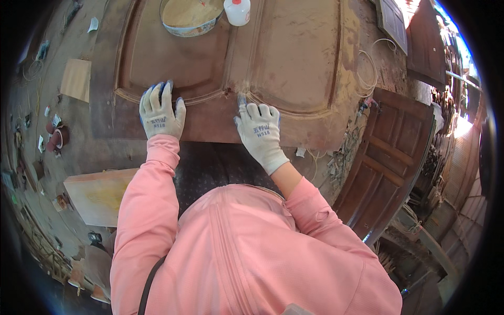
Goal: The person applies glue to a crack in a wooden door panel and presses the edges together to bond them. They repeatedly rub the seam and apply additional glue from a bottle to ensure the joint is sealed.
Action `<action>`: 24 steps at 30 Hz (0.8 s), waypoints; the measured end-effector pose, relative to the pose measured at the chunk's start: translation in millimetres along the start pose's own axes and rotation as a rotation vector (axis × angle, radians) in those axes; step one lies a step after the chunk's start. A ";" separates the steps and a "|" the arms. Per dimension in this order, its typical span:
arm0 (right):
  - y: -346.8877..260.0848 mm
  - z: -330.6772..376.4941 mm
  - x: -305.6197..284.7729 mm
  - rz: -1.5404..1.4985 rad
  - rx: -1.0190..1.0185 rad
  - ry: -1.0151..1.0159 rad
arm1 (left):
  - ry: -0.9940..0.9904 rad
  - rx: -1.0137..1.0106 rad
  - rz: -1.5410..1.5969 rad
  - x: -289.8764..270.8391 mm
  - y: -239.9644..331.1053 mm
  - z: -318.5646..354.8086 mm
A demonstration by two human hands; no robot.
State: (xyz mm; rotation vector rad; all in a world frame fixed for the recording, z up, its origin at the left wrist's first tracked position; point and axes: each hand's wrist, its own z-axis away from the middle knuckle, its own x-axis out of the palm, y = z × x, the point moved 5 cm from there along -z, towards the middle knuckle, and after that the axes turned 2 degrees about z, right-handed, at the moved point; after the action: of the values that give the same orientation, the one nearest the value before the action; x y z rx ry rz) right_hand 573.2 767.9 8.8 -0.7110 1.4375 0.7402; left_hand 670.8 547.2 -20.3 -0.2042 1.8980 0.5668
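Observation:
A brown wooden panelled door (205,128) lies flat in front of me, with carved mouldings around its raised panels. My left hand (161,111), in a pale glove with blue fingertips, rests on the near left moulding with its fingers spread. On the near moulding, close to the middle rail, my right hand (260,128) presses its stretched index finger, gloved the same way. Its other fingers are curled under, so anything inside them is hidden. Farther away on the door stand a round bowl (190,30) of tan paste or powder and a white bottle (237,13) with a red top.
A second brown panelled door (388,157) leans at the right, near loose pale cable (371,79) and debris. To the left are a thin board (76,80), a thick pale slab (100,191) and reddish round objects (56,136) on the dusty floor.

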 end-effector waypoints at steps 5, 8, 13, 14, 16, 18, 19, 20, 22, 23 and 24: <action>4.4 -0.1 -6.8 -0.067 -0.003 -0.028 | 0.003 0.001 -0.008 2.6 -1.3 4.9; 2.1 -10.2 -4.3 -0.062 0.036 -0.026 | 0.008 0.010 0.020 1.6 0.0 0.8; -5.8 19.0 4.9 -0.092 -0.005 -0.168 | 0.004 -0.005 -0.015 1.8 -1.2 3.7; -1.8 5.7 -2.8 -0.037 0.019 -0.027 | 0.000 -0.002 -0.019 1.7 -1.1 4.4; 4.1 -15.0 -0.6 -0.044 0.076 -0.061 | 0.002 0.009 0.000 2.0 0.3 5.9; 1.5 -11.0 -2.8 -0.034 0.067 0.001 | 0.007 0.016 0.001 3.6 -1.7 1.2; -4.9 4.0 -2.5 -0.073 0.043 -0.057 | 0.003 0.017 -0.005 4.4 -3.4 2.6; -9.3 20.9 -3.4 -0.109 0.010 -0.120 | -0.001 0.007 -0.010 5.4 -3.1 5.2; -3.7 34.6 -5.9 -0.244 -0.018 -0.157 | -0.002 0.003 -0.013 2.0 -0.4 4.3; 3.6 33.9 -8.2 -0.242 0.050 -0.097 | -0.004 0.004 -0.016 0.5 -0.8 3.8; 11.8 30.8 -9.2 -0.239 0.117 -0.037 | -0.001 0.003 -0.012 0.6 -0.6 3.7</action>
State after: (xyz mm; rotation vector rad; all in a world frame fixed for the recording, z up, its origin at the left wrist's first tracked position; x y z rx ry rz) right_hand 582.1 799.4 18.7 -0.7583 1.3229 0.4774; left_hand 673.9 548.6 -22.1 -0.2131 1.8950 0.5555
